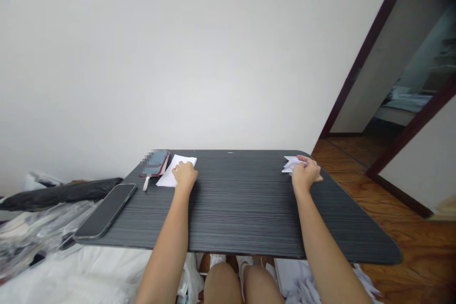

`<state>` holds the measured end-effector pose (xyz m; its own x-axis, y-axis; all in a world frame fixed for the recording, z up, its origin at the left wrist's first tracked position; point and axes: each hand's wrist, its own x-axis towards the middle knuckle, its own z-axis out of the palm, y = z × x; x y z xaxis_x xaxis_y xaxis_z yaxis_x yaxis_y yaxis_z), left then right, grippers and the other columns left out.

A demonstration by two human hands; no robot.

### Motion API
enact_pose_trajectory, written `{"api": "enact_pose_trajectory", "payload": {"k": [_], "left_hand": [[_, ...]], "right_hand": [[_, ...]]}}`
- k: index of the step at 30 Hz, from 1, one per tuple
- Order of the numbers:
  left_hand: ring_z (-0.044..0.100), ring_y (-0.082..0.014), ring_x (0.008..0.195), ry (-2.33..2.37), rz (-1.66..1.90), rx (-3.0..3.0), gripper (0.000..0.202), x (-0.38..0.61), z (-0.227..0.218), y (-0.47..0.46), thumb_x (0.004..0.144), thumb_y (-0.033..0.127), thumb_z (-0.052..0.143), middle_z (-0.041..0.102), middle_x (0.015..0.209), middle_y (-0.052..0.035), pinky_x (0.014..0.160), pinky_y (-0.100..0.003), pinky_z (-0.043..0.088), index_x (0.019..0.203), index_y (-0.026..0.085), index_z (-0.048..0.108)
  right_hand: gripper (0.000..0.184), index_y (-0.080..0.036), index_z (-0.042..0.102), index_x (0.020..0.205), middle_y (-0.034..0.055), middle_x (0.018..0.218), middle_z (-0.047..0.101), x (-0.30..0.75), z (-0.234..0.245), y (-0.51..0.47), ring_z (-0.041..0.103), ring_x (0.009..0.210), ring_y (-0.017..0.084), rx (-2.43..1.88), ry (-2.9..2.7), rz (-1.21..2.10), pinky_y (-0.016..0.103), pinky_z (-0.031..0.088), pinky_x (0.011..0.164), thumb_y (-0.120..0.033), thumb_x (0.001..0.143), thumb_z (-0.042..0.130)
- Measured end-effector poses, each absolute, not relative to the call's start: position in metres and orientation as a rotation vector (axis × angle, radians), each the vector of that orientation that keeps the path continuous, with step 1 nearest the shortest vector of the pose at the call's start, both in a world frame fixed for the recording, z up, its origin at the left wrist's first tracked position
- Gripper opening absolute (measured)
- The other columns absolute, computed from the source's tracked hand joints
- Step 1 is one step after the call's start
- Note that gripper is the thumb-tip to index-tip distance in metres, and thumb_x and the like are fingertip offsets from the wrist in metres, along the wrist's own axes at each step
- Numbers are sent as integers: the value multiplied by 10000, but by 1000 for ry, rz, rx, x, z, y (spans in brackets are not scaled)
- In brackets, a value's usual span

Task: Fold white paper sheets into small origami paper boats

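On the left part of the dark table (242, 204) lies a small stack of white paper sheets (167, 179). My left hand (185, 174) rests at its right side, fingers curled closed on the paper; the fingertips are partly hidden. Over at the table's right side, my right hand (307, 175) is closed around folded white paper (290, 163). Pointed, creased ends of that paper stick out to the left of the fingers, and the rest is covered by the hand.
A book (155, 164) with a blurred cover lies left of the sheets, a white-handled tool (146, 183) beside it. A phone (107, 211) sits at the left edge. White paper pieces (302, 285) are below the table. Plastic-wrapped items (46, 223) lie left; a wall rises behind.
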<state>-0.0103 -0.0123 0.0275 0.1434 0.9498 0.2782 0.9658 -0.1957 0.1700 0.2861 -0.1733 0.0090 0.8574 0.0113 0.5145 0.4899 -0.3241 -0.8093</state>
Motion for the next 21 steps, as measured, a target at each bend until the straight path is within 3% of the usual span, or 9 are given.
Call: {"api": "enact_pose_trajectory", "payload": {"k": [5,10,14,18,21], "left_hand": [[445,-349,986,-2109,-378,-2386,322,-13,31,-12,643,133,422,505,1028,-209,738,-499,334,939,116,547],[492,-329,945,-2140,-346,-2380,329,-19,30,-8,677,123,390,533,1009,-209,698,-437,380,976,111,527],[542,-297,876,-2104,-289,-2363,303,-24,30,-5,688,118,389,574,952,-201,674,-384,394,949,108,543],[536,-286,901,-1981,-432,-2286,270,-22,36,-7,716,94,359,604,886,-180,775,-411,359,868,92,582],[446,-246,1063,-1679,-840,-2329,328,-14,41,-10,770,94,292,574,1018,-147,908,-396,279,935,110,575]], "right_hand": [[355,-162,626,729,82,794,591,289,5,-174,437,813,239,-1889,-341,-464,425,216,730,-84,548,330],[324,-166,591,698,67,737,560,292,3,-177,410,841,239,-1881,-259,-454,479,180,780,-55,558,321],[331,-176,579,737,94,874,487,291,8,-182,328,949,284,-1847,-112,-548,520,182,768,-56,560,327],[392,-175,573,830,111,964,414,286,16,-184,291,987,306,-1788,-104,-641,517,209,765,-53,549,329],[424,-178,561,879,106,977,398,279,20,-181,307,993,299,-1779,-216,-669,503,237,774,-45,560,315]]}}
